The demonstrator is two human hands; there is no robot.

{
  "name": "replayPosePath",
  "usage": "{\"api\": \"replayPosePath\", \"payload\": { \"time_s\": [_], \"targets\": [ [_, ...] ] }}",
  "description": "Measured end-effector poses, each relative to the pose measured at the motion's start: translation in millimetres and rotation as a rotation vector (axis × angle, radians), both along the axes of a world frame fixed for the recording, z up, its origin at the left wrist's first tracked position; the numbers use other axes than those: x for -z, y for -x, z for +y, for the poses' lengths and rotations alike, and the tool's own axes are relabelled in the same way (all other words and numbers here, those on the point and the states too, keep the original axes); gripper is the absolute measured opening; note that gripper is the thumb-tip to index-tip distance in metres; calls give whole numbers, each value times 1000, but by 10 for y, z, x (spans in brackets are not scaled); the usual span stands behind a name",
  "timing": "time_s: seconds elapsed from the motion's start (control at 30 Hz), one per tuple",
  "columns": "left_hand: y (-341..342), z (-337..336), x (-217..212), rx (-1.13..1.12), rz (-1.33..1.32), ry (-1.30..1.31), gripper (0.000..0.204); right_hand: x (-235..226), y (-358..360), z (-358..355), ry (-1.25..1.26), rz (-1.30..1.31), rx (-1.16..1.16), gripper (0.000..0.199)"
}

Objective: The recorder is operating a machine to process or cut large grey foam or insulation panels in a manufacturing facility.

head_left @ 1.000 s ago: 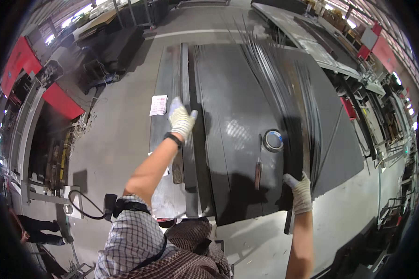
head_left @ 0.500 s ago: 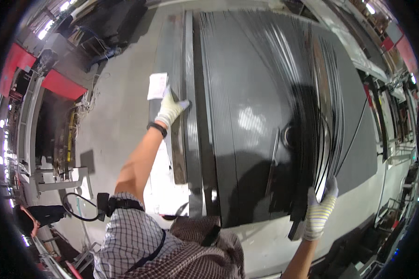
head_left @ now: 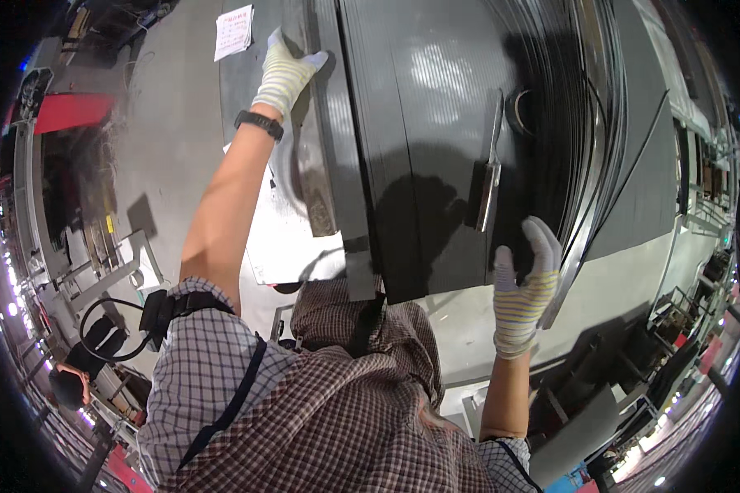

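My left hand [head_left: 288, 76], in a striped knit glove, lies at the flat metal bar [head_left: 311, 168] left of the dark strips. Its thumb and fingers are spread, and no grip on the bar shows. My right hand [head_left: 524, 292], gloved alike, is by the near end of the dark strips [head_left: 604, 123], thumb and fingers apart with nothing between them. Between the hands spreads a ribbed dark sheet or row of strips [head_left: 436, 107], partly in my shadow. On it lie a slim tool with a metal handle [head_left: 489, 185] and a dark ring [head_left: 523, 112].
A white printed slip [head_left: 234, 33] lies beyond my left hand. White paper [head_left: 292, 242] sits under the bar's near end. A red panel [head_left: 74, 112] and metal frames [head_left: 123, 267] stand at the left. More racks [head_left: 699, 304] are at the right.
The table's things now appear higher in the picture. My right hand has come away from the strips' near end, toward me and leftward. My left hand is still at the bar.
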State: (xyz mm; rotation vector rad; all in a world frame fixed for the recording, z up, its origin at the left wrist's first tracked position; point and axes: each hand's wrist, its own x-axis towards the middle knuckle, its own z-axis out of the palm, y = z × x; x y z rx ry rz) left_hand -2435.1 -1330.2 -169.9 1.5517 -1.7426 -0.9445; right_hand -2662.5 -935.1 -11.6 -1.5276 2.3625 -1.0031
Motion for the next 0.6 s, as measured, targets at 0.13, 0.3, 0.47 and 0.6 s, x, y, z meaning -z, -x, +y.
{"api": "replayPosePath", "payload": {
  "time_s": [0.13, 0.3, 0.47, 0.6],
  "targets": [
    [-71, -65, 80, -40, -140, -3, 108, 178, -296, 22, -55, -82, -113, 47],
    [-94, 101, -101, -19, -52, -46, 98, 298, -760, 25, -123, -169, -244, 44],
    [-530, 779, -211, 212, 277, -319, 105, 491, -1129, 193, -209, -113, -336, 39],
    [-838, 1622, -383, 526, -323, 596, 105, 641, -1247, 375, -198, -64, -303, 39]
  ]
}}
